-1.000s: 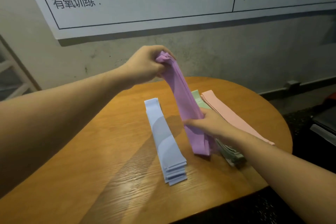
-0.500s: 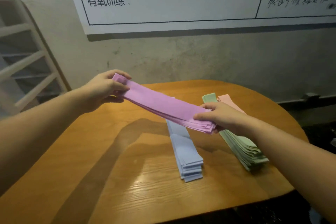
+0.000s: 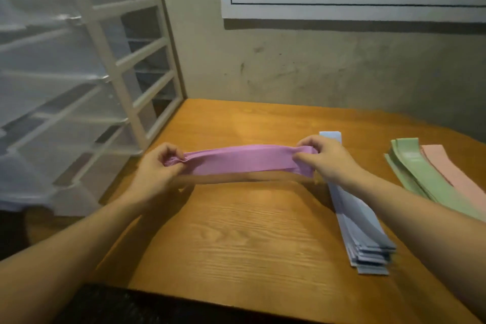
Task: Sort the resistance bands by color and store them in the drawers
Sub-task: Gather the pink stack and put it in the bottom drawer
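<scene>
Hands, left hand (image 3: 157, 168) and right hand (image 3: 324, 159), pinch opposite ends of purple bands (image 3: 242, 162), held level above table (image 3: 236, 231).

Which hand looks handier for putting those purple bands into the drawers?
Probably the left hand: it grips the purple bands' end nearest the drawers; the right hand is farther.

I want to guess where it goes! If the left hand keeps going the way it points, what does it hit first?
Probably the white drawers: the left hand, gripping the purple bands, points up-left toward them. Depth is unclear.
</scene>
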Demonstrator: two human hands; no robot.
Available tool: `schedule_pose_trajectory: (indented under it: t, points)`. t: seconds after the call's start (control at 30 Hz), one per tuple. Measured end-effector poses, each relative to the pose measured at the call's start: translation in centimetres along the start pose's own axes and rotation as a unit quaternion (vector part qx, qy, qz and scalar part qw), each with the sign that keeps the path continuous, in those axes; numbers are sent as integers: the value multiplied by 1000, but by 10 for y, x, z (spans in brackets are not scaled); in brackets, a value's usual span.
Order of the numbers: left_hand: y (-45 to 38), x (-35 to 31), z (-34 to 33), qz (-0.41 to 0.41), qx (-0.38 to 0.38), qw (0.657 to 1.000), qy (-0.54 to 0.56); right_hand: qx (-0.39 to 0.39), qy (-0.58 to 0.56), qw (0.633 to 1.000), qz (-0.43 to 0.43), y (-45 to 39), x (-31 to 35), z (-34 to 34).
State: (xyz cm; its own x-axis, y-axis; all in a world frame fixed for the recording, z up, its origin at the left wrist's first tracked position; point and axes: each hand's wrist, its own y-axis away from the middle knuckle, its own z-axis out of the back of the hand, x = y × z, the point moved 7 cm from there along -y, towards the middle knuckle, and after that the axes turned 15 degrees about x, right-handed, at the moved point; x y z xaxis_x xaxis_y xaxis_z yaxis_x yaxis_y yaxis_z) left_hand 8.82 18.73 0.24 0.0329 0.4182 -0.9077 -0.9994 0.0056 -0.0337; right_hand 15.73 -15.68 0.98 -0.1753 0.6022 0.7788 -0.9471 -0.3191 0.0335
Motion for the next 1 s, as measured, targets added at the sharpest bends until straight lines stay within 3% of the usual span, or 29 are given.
schedule_pose_trajectory:
  t: [0.23, 0.37, 0.43, 0.57, 0.8, 1.0]
  points:
    - [11, 45, 8, -19, -7, 999, -42, 11, 28, 1000, -4, -18, -7, -40]
    - [10, 42, 3, -38, 14, 998, -39, 71, -6, 995, -64, -18, -20, -43]
    - [9, 43, 5, -46, 16, 998, -41, 65, 5, 994, -86, -17, -24, -43]
    - [7, 51, 4, -26, 20, 999, -14, 64, -103, 984, -129, -14, -32, -47]
    - [12, 38, 10, -42, 7, 999, -6, 78, -148, 980, -110, -11, -24, -42]
    - [9, 47, 9, 44, 2, 974, 220, 61, -288, 951, -95, -14, -7, -41]
